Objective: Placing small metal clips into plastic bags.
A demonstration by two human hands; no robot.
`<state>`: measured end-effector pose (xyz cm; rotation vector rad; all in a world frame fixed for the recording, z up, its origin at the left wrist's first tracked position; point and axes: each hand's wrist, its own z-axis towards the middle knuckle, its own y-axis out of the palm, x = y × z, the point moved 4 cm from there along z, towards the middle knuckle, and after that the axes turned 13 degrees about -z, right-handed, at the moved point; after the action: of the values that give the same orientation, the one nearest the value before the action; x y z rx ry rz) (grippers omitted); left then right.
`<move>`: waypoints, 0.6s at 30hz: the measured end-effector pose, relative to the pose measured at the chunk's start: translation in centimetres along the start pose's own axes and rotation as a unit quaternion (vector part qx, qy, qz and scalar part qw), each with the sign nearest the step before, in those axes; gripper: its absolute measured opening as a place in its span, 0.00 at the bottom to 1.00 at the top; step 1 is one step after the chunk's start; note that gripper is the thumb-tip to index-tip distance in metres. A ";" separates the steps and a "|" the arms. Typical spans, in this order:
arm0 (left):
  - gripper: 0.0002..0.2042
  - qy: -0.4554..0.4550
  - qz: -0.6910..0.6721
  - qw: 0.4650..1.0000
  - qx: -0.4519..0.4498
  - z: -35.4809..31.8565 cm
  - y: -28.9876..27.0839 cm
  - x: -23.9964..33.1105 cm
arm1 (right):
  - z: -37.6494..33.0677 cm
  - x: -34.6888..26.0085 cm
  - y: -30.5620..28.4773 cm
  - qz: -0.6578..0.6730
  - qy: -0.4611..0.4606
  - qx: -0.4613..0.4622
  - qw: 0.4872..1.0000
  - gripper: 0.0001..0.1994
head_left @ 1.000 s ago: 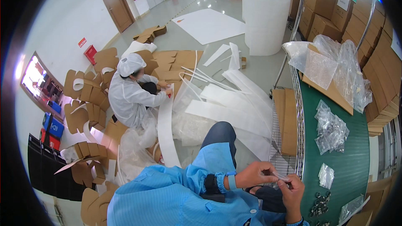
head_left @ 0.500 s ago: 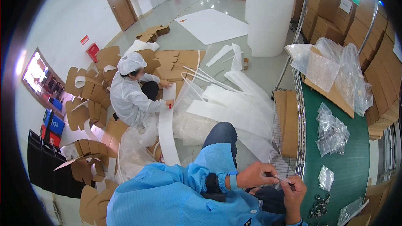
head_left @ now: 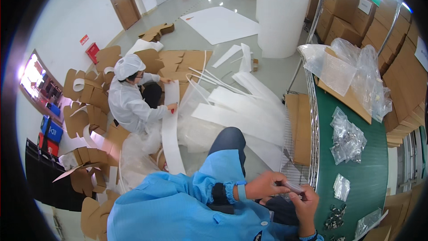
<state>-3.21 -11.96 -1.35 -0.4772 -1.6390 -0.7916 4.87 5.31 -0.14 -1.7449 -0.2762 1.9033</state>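
In front of my lap, my left hand (head_left: 264,185) and my right hand (head_left: 306,203) are both closed on a small clear plastic bag (head_left: 293,187), pinching it between thumbs and fingers. Whether the bag has anything inside, I cannot make out. Just right of my right hand, a loose heap of small dark, shiny metal parts (head_left: 334,218) lies on the green bench top (head_left: 376,169). Behind that heap is a small stack of flat clear bags (head_left: 342,187). A larger pile of filled clear bags (head_left: 348,138) lies farther back.
Sheets of bubble wrap (head_left: 339,75) and cardboard cover the bench's far end. A wire rack (head_left: 298,151) holds cardboard beside my knee. At left a co-worker in white (head_left: 133,100) holds a long white foam strip (head_left: 170,129). Foam offcuts (head_left: 227,102) litter the floor.
The view has shifted slightly, moving the scene a little leftward. The small bag has turned between my fingers and shows more of its surface. The co-worker's hands stay on the foam strip.
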 end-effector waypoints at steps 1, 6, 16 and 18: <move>0.08 -0.017 0.006 1.000 0.015 -0.2 -0.3 0.2 | 0.2 -0.2 0.4 -0.006 -0.011 -0.021 1.000 0.06; 0.08 -0.020 -0.008 1.000 -0.016 0.0 0.0 0.0 | 0.3 -1.4 -0.1 -0.023 -0.026 -0.009 0.999 0.07; 0.09 -0.019 -0.024 0.999 -0.035 0.0 0.2 -0.4 | 0.2 -0.7 0.0 -0.013 -0.005 -0.016 1.000 0.06; 0.09 -0.024 -0.041 0.998 -0.035 0.0 0.3 -0.2 | 0.2 -1.1 0.0 -0.004 -0.012 -0.002 1.000 0.06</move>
<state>-2.95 -11.73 -1.48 -0.4836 -1.6877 -0.9080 4.69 4.76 0.80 -1.7214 -0.2953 1.9194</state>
